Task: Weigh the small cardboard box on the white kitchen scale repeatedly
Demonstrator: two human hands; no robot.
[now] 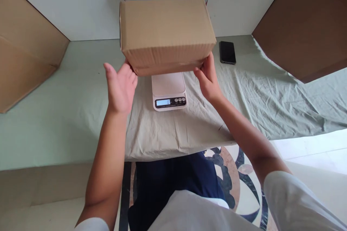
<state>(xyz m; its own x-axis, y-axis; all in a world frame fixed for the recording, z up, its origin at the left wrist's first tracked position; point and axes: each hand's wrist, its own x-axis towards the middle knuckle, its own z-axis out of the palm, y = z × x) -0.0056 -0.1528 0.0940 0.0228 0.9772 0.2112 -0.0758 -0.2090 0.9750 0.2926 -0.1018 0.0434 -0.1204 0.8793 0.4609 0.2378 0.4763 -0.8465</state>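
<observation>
A closed brown cardboard box (169,25) is held up in front of me, above a white digital scale (169,92). My left hand (121,85) supports its lower left corner, with the fingertips against the underside and the thumb sticking out to the side. At the lower right corner my right hand (208,79) grips the box, its thumb in front and its fingers partly hidden behind. The scale's display is lit and seems to read 0. Box and hands cover the back of the scale's platform; the front part shows no load.
A black phone (227,52) lies on the green cloth (89,122), right of the box. Large cardboard pieces stand at the left (27,43) and right (303,25). Behind is a white panel (92,3). The cloth-covered surface ends in a front edge near me, above a patterned floor (244,180).
</observation>
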